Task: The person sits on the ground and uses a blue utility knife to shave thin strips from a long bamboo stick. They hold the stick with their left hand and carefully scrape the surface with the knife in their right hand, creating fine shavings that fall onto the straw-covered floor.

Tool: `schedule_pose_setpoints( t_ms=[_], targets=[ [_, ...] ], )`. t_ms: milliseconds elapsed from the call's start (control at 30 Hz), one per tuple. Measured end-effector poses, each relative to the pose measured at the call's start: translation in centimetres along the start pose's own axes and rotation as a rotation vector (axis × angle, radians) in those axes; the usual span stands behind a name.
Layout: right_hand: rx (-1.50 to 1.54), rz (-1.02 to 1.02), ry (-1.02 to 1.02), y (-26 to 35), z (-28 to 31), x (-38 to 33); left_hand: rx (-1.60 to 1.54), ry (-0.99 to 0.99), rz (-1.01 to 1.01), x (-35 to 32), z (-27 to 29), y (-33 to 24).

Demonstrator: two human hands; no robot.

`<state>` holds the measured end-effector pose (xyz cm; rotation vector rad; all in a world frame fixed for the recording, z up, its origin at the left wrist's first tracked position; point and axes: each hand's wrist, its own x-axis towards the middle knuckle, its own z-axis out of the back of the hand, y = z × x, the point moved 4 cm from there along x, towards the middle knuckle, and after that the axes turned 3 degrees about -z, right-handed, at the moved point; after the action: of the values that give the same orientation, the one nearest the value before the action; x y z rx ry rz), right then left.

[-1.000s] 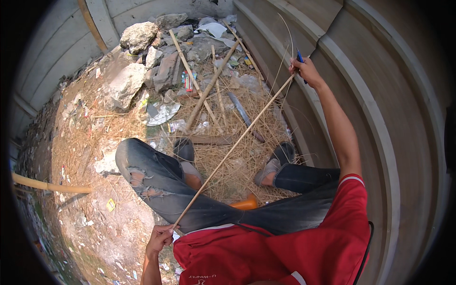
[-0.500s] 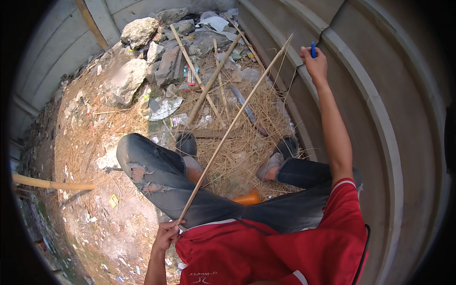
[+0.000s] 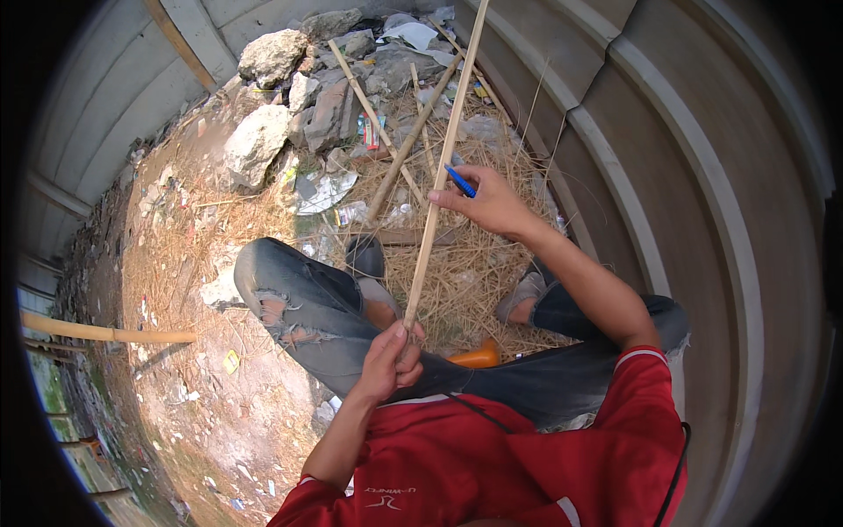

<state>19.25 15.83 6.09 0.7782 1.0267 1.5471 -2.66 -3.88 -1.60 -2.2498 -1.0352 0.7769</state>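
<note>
A long, thin bamboo strip (image 3: 450, 132) rises from my lap, tilted slightly right, and its far end runs out of the top of the view. My left hand (image 3: 386, 362) is closed round its near end, over my thigh. Partway up the strip is my right hand (image 3: 492, 204), closed on a slim blue-handled tool (image 3: 462, 183). Its thumb and fingertips lie at the strip. The tool's working end is hidden or too small to make out. Between my thighs lies an orange object (image 3: 479, 355), partly covered by my jeans (image 3: 325, 351).
Straw-like shavings (image 3: 439, 272) cover the ground between my feet. Beyond lie bamboo sticks (image 3: 404, 158), pale rocks (image 3: 256, 145) and litter. A ribbed wall (image 3: 702, 220) stands close on my right. At the left a bamboo pole (image 3: 114, 332) juts in.
My right hand has come down and left from beyond the strip's tip to partway along it. My left hand has moved up and right, and the strip now stands steeper.
</note>
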Motion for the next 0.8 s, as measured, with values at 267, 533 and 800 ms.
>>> schedule_pose_setpoints(
  t_ms=[267,533,800],
  targets=[
    [0.378,0.090,0.054,-1.5,-2.1,-0.3,0.560,-0.141,-0.163,3.6,-1.2,-1.7],
    [-0.232,0.161,0.116,0.5,-1.5,-2.2,0.607,-0.287,-0.345,4.6,-0.7,-2.6],
    [-0.649,0.187,0.077,-1.9,-6.5,-4.4,0.742,-0.473,-0.394,6.6,-1.8,-3.2]
  ],
)
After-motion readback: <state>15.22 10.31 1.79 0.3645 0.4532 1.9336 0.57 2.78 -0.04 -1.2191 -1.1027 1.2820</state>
